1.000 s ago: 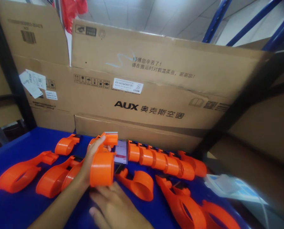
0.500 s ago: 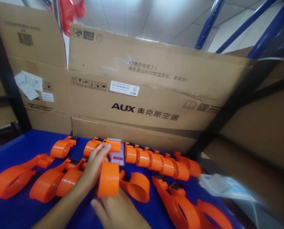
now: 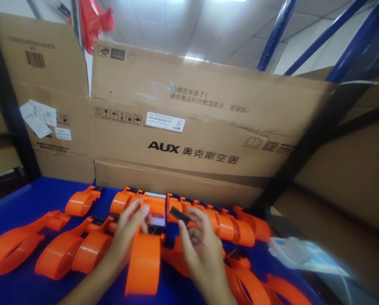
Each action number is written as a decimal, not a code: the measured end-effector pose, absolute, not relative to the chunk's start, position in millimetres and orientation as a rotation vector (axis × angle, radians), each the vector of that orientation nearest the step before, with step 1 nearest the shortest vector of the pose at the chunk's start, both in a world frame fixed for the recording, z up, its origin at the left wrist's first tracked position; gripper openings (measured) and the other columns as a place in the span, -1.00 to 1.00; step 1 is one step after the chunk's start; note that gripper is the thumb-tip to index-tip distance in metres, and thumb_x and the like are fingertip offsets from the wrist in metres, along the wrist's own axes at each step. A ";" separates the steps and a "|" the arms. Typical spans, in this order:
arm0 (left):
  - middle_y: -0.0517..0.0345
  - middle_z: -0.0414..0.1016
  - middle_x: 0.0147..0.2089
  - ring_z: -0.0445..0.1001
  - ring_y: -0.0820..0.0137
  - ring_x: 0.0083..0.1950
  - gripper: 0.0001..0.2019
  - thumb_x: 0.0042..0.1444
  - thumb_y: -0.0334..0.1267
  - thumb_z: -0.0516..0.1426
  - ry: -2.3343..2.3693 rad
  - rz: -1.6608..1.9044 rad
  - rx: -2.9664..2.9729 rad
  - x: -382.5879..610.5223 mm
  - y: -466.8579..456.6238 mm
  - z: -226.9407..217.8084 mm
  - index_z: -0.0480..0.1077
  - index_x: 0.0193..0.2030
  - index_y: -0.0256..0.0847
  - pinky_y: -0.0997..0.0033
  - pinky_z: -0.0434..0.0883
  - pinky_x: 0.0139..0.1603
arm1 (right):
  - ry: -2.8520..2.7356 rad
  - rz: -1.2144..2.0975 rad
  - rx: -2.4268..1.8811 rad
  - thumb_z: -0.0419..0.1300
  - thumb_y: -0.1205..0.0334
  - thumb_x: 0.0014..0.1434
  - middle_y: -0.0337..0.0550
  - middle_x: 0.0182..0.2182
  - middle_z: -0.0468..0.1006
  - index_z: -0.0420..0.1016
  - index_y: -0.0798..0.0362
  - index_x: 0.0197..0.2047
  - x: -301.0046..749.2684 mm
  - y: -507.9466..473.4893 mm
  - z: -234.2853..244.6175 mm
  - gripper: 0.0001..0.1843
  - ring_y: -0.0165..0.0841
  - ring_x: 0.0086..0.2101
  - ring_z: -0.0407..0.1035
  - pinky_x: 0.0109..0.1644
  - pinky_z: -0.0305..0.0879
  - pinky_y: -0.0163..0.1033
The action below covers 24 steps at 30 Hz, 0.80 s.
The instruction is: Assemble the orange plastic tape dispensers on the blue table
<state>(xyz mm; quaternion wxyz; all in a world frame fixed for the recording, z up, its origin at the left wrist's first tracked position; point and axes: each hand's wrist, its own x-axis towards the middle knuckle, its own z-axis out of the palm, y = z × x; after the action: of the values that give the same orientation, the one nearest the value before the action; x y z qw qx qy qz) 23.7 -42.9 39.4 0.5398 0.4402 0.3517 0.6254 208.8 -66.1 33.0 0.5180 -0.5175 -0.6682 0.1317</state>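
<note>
My left hand (image 3: 130, 222) is closed on an orange plastic tape dispenser (image 3: 143, 264), its fingers around the upper end and its broad loop hanging towards me. A dark piece shows at the top of that loop. My right hand (image 3: 202, 245) pinches a small black strip-like piece (image 3: 179, 215) between thumb and fingers, just right of the held dispenser and apart from it. Left of my left forearm lie more orange dispensers (image 3: 60, 254). Others (image 3: 248, 284) lie partly hidden behind my right hand and wrist.
A row of orange dispensers (image 3: 224, 228) runs along the back of the blue table surface (image 3: 20, 199). Behind it stands a cardboard wall (image 3: 129, 127). A phone-like screen (image 3: 159, 221) is partly covered by the held dispenser. At right lies a clear plastic item (image 3: 293, 250).
My right hand has come up from below the dispenser to its right side, now showing the black piece in its fingers. The held dispenser's loop appears lower and slightly left.
</note>
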 end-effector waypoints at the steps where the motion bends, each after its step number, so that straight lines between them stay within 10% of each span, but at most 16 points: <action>1: 0.27 0.42 -0.51 0.25 0.57 -0.59 -0.68 0.15 0.03 0.22 0.846 1.478 1.087 26.6 -43.0 37.2 0.40 -0.37 -0.21 0.59 0.21 -0.54 | -1.572 0.297 -1.226 0.14 0.13 0.35 -0.34 -0.53 0.43 0.34 0.03 0.15 212.6 -65.2 35.5 -0.66 -0.39 -0.57 0.34 -0.43 0.33 -0.32; 8: 0.15 0.56 -0.27 0.41 0.47 -0.42 -0.65 0.11 -0.07 0.28 0.816 1.314 1.197 42.3 -42.3 19.0 0.48 -0.02 -0.18 0.56 0.28 -0.45 | -1.695 0.029 -1.089 0.19 0.23 0.33 -0.10 -0.15 0.55 0.49 -0.05 0.07 215.8 -67.4 45.8 -0.75 -0.32 -0.32 0.45 -0.18 0.42 -0.20; 24: -0.05 0.62 -0.04 0.57 0.19 -0.12 -0.49 -0.01 -0.17 0.33 0.847 1.327 1.167 47.0 -42.0 0.5 0.47 0.12 -0.19 0.35 0.48 -0.19 | -1.907 -0.034 -1.046 0.15 0.31 0.34 -0.05 -0.11 0.58 0.44 0.00 0.10 217.2 -62.7 40.2 -0.72 -0.21 -0.09 0.49 0.01 0.45 -0.09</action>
<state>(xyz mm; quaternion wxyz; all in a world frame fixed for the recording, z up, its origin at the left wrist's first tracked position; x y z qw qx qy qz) 47.0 -42.0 0.5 0.5572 0.4946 0.3587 0.5624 217.2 -62.7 40.2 0.4647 -0.4259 -0.7762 -0.0139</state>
